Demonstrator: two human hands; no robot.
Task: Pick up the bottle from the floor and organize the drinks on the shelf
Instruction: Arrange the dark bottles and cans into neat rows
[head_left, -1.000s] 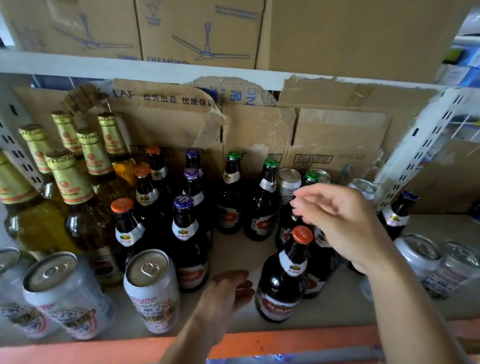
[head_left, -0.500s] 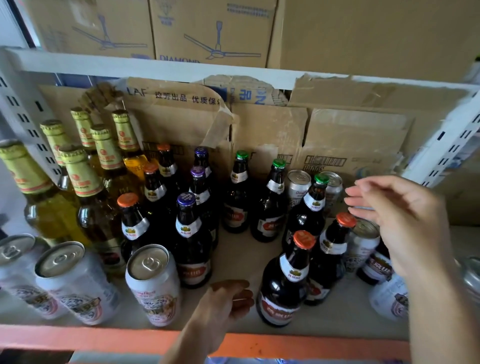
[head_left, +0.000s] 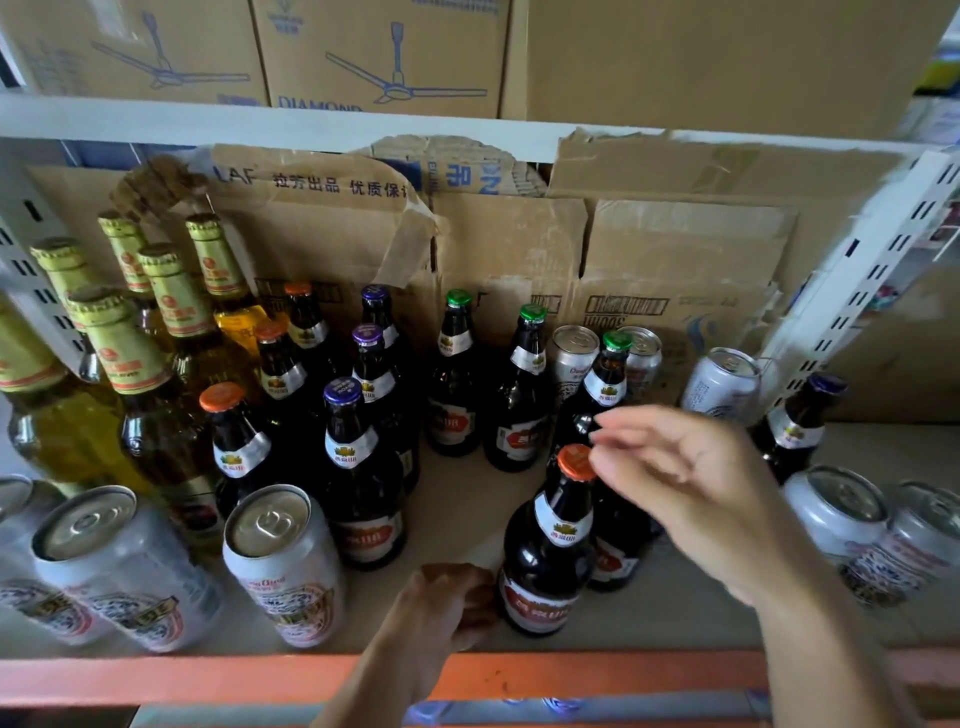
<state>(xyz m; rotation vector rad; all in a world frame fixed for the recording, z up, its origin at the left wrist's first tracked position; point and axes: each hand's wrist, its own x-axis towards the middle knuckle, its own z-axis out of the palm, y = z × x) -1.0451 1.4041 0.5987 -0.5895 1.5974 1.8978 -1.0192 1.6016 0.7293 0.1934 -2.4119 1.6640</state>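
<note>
Upright near the shelf's (head_left: 208, 680) front edge stands the dark brown bottle (head_left: 545, 561), orange cap (head_left: 576, 462), red label. My right hand (head_left: 691, 493) hovers at the cap with fingers released. My left hand (head_left: 441, 613) lies beside the base, fingers loosely curled and grasping nothing.

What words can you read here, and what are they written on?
"DIAMOND": on the brown cardboard box with a fan drawing, top shelf.
"LAF 拉芳出品 优质保": on the torn brown cardboard sheet behind.
Labels on dark glass bottles and white drink cans: too blurred.
</note>
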